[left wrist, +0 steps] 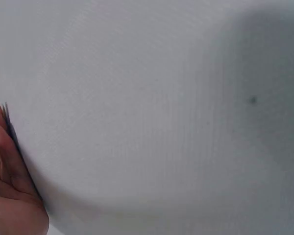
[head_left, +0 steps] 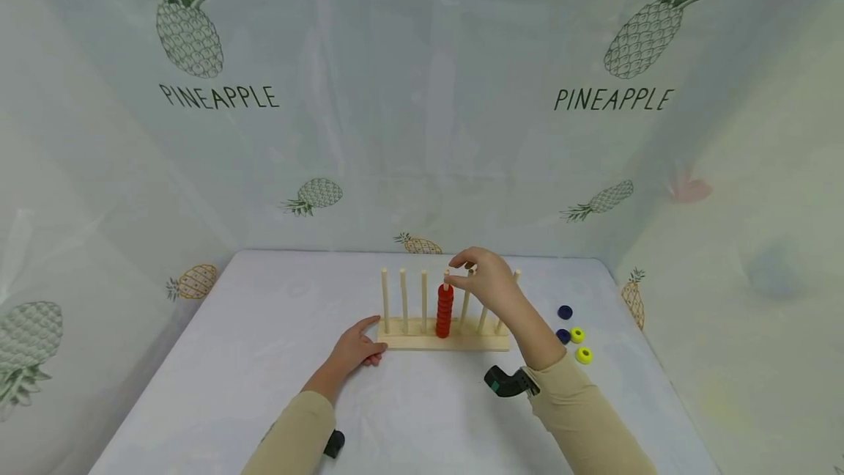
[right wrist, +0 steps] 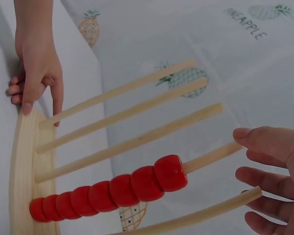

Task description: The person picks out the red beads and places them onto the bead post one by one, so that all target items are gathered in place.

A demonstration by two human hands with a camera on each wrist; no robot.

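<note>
A wooden peg rack (head_left: 409, 344) stands on the white table, with several upright pegs. Red beads (head_left: 445, 311) are stacked on one middle peg, whose bare tip (right wrist: 213, 159) shows in the right wrist view. My left hand (head_left: 351, 352) holds the left end of the base between thumb and forefinger. Beside that peg's tip is my right hand (head_left: 491, 282), its fingers loosely bent. The right wrist view shows no bead in the right hand (right wrist: 277, 171); its thumb is at the tip. In the left wrist view, only part of the left hand (left wrist: 12, 191) shows.
Two dark blue beads (head_left: 565, 312) and two yellow beads (head_left: 584, 355) lie on the table to the right of the rack. Behind the table (head_left: 198, 402) hangs a pale cloth (head_left: 409, 130) printed with pineapples.
</note>
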